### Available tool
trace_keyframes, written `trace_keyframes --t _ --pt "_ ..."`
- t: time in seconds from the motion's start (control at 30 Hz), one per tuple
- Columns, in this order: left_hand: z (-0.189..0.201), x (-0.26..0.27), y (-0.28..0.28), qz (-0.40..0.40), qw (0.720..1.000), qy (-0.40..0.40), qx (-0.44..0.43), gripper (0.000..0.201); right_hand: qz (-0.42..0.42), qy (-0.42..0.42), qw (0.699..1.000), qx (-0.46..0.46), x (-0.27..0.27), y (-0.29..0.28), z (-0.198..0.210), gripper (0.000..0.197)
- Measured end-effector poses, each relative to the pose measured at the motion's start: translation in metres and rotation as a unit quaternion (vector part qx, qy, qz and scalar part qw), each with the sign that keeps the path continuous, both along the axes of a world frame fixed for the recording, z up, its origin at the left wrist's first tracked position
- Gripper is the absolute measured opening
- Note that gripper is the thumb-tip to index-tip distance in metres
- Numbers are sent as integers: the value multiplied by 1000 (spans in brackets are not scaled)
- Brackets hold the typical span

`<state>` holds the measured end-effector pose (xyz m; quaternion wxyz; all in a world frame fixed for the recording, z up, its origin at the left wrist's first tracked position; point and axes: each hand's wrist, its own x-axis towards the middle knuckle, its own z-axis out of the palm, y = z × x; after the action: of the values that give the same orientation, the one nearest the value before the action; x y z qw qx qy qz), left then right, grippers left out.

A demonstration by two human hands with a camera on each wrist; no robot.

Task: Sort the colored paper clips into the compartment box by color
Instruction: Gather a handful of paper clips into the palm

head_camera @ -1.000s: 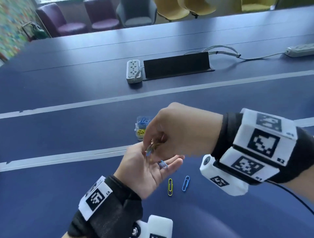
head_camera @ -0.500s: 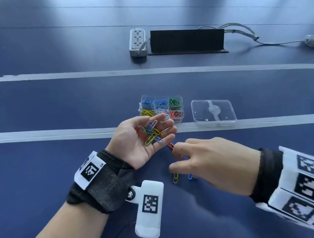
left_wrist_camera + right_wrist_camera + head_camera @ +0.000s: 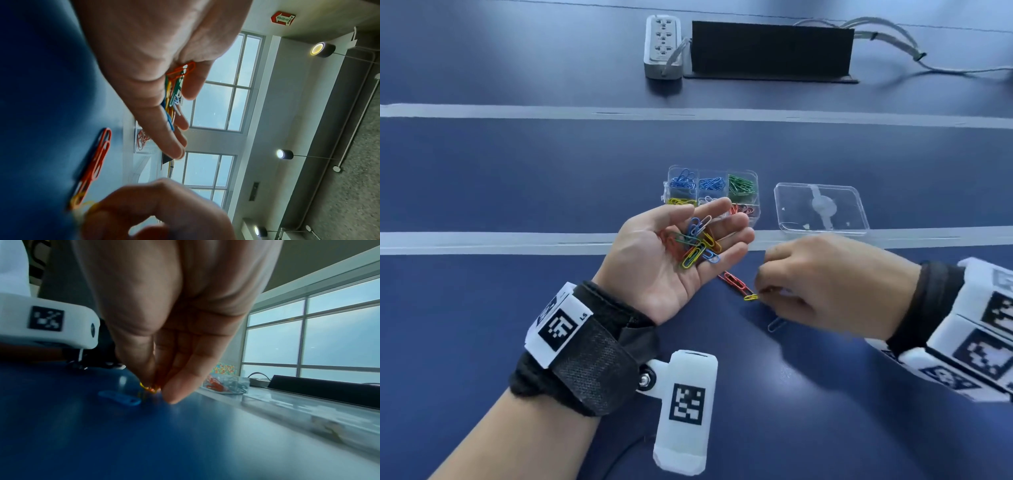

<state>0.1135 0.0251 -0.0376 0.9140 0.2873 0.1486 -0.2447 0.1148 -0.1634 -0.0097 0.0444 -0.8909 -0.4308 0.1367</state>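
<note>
My left hand (image 3: 681, 253) lies palm up with straight fingers, cupping a heap of mixed paper clips (image 3: 697, 245), also seen edge-on as paper clips (image 3: 172, 95). Just behind it stands the clear compartment box (image 3: 755, 178), holding blue, green, yellow, white and red clips. My right hand (image 3: 763, 291) is down at the table, pinching a yellow clip (image 3: 750, 297) beside two red clips (image 3: 732, 282). The same red clips (image 3: 96, 164) lie on the blue table. A blue clip (image 3: 775, 323) pokes out under the right hand, and shows as the blue clip (image 3: 120, 397).
The box's clear lid (image 3: 822, 209) lies right of the box. A white power strip (image 3: 663, 46) and a black upright panel (image 3: 770, 48) with cables sit far back. Grey stripes (image 3: 517, 240) cross the blue table.
The view tipped down. My right hand left the left palm, dropped to the table on the right and closed its fingertips on the yellow clip. The left hand stayed open with its heap.
</note>
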Motion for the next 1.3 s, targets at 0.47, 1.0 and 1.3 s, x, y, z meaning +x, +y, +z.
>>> trace_keyframes --t 0.47,1.0,1.3 --pt "-3 -9 6 2 1000 11 -9 34 -8 61 996 -64 -19 -15 8 20" --pt "1 -7 14 34 999 16 -3 34 -180 35 981 58 8 39 7 19" --pt "-1 -5 19 54 998 19 -6 35 -96 -15 992 -84 -5 54 11 22"
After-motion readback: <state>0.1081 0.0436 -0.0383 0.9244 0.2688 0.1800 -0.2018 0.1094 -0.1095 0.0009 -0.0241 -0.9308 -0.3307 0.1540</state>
